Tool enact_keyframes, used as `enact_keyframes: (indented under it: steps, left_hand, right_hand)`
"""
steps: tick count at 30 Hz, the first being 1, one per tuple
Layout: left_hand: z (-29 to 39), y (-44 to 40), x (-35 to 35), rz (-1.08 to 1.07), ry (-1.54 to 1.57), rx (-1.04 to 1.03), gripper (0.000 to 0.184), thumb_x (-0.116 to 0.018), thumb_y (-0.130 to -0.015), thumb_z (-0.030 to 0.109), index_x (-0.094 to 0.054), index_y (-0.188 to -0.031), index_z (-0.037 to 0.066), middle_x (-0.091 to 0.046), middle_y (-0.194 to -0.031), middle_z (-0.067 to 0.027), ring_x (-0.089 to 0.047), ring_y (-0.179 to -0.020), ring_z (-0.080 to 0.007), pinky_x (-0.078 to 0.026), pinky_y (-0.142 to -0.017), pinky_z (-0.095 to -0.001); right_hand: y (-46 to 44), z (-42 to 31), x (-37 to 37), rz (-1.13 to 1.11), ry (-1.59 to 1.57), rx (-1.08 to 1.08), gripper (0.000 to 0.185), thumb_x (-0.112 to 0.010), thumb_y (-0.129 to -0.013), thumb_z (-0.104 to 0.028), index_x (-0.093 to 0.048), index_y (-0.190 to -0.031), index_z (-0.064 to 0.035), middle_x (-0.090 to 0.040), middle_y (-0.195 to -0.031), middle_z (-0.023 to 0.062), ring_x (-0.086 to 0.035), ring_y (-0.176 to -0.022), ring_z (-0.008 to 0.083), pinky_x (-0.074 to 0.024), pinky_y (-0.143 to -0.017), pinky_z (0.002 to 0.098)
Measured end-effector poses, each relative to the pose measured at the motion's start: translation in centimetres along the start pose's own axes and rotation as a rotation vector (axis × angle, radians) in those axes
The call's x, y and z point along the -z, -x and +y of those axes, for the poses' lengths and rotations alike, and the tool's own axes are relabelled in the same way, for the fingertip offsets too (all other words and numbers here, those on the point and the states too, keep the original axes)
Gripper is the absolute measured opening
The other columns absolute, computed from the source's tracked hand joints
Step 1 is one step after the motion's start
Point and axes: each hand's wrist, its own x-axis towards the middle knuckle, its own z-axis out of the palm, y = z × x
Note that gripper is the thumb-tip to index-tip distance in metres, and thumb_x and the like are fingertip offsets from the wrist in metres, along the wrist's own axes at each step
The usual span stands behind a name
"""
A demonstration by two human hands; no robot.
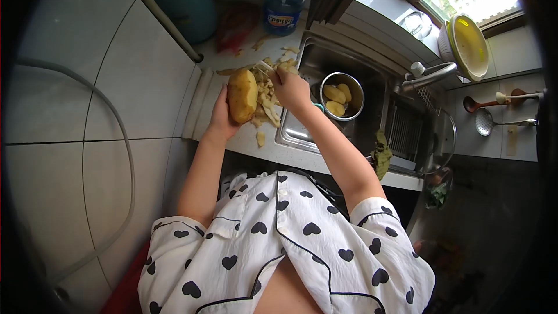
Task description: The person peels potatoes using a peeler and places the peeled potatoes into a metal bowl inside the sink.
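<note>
My left hand (224,117) is wrapped round a large partly peeled potato (243,97), with brown skin on part of it and pale flesh on the rest. Just to the right, my right hand (292,89) is closed on a white peeler (264,66), whose head lies near the potato's upper end; whether it touches cannot be made out. Potato peelings (268,104) are heaped on the counter beneath and between both hands. In the sink (297,135) stands a metal pot (361,103) with several peeled potatoes (335,108) inside.
A blue bottle (283,9) and a red plastic bag (237,26) are at the back of the counter. The tap (430,75) reaches over the sink from the right. A green cloth (381,156) hangs at the sink's front edge. Tiled wall (133,81) borders the left.
</note>
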Motion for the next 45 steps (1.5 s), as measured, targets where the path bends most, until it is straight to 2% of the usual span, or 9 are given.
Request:
enact_keyframes:
  steps: [5,8,13,21,30,32,38,42,45]
  left_hand:
    - [0.4,0.2,-0.7,-0.089,0.111,0.053,0.053,-0.045,-0.089,0.054,-0.05,-0.123,0.013,-0.058,-0.114,-0.0059,-0.056,-0.105,-0.0207,-0.044,-0.093,-0.0387]
    - [0.3,0.4,-1.1,-0.036,0.17,0.136,0.053,-0.05,-0.086,0.055,-0.052,-0.121,0.015,-0.058,-0.113,-0.0053,-0.056,-0.104,-0.0209,-0.046,-0.09,-0.0395]
    - [0.2,0.1,-2.2,0.044,0.015,0.067,0.056,-0.045,-0.084,0.063,-0.055,-0.115,0.018,-0.06,-0.107,-0.0022,-0.057,-0.095,-0.017,-0.049,-0.076,-0.0341]
    - [-0.4,-0.1,-2.1,0.13,-0.091,0.09,0.058,-0.038,-0.084,0.066,-0.058,-0.103,0.015,-0.063,-0.084,-0.0015,-0.061,-0.069,-0.0178,-0.048,-0.055,-0.0285]
    - [-0.2,-0.7,-0.3,0.116,0.02,0.198,0.061,-0.042,-0.083,0.065,-0.056,-0.106,0.011,-0.061,-0.085,-0.0077,-0.059,-0.065,-0.0196,-0.048,-0.051,-0.026]
    - [-0.8,0.4,-0.9,-0.053,0.033,0.258,0.064,-0.043,-0.082,0.066,-0.054,-0.108,0.009,-0.058,-0.084,-0.0107,-0.058,-0.064,-0.0206,-0.048,-0.05,-0.026]
    - [-0.7,0.1,-2.0,-0.146,0.104,0.198,0.061,-0.041,-0.083,0.065,-0.053,-0.106,0.01,-0.055,-0.083,-0.0116,-0.055,-0.065,-0.0207,-0.045,-0.05,-0.0256]
    - [-0.4,-0.1,-1.1,-0.122,0.145,0.218,0.06,-0.041,-0.083,0.065,-0.054,-0.107,0.011,-0.056,-0.085,-0.0116,-0.054,-0.067,-0.0205,-0.045,-0.051,-0.0249]
    - [-0.5,-0.2,-0.7,-0.14,0.151,0.218,0.062,-0.04,-0.084,0.065,-0.054,-0.108,0.011,-0.056,-0.085,-0.0118,-0.054,-0.067,-0.0204,-0.045,-0.051,-0.0245]
  right_hand:
    - [1.6,-1.5,1.6,0.026,-0.16,0.115,0.029,-0.049,-0.09,-0.033,-0.055,-0.082,-0.0052,-0.061,-0.073,0.0185,-0.058,-0.071,0.0405,-0.0434,-0.062,0.0485]
    - [2.7,-2.5,2.8,-0.108,-0.234,0.203,0.03,-0.05,-0.09,-0.033,-0.055,-0.083,-0.0051,-0.06,-0.071,0.0185,-0.058,-0.071,0.0403,-0.0431,-0.061,0.0475]
    - [3.9,-2.4,2.3,-0.079,-0.076,0.396,0.024,-0.055,-0.086,-0.029,-0.057,-0.078,-0.0064,-0.06,-0.063,0.0141,-0.059,-0.061,0.0359,-0.0448,-0.055,0.0449]
    - [3.5,-1.6,1.1,-0.076,-0.039,0.36,0.025,-0.055,-0.086,-0.031,-0.056,-0.077,-0.0072,-0.06,-0.063,0.0128,-0.059,-0.062,0.0352,-0.0441,-0.055,0.0438]
    - [1.0,0.1,-1.2,0.013,-0.014,0.274,0.026,-0.051,-0.088,-0.033,-0.06,-0.084,-0.0093,-0.063,-0.069,0.0142,-0.061,-0.067,0.036,-0.0452,-0.059,0.0452]
    - [-0.5,1.0,-0.5,-0.031,0.114,0.117,0.027,-0.048,-0.088,-0.034,-0.061,-0.091,-0.0107,-0.064,-0.074,0.0146,-0.062,-0.072,0.0362,-0.0467,-0.062,0.0456]
    - [-0.4,2.0,0.0,-0.01,0.079,0.076,0.029,-0.045,-0.09,-0.034,-0.059,-0.088,-0.0085,-0.064,-0.075,0.0157,-0.061,-0.072,0.0376,-0.046,-0.062,0.0473]
    - [1.0,0.4,1.6,0.057,-0.081,0.122,0.03,-0.05,-0.089,-0.035,-0.058,-0.084,-0.0067,-0.061,-0.07,0.0158,-0.059,-0.069,0.037,-0.0449,-0.06,0.0454]
    - [2.2,-0.7,2.4,-0.07,-0.17,0.226,0.03,-0.052,-0.088,-0.035,-0.058,-0.081,-0.0064,-0.06,-0.067,0.0162,-0.059,-0.068,0.0367,-0.0442,-0.059,0.0445]
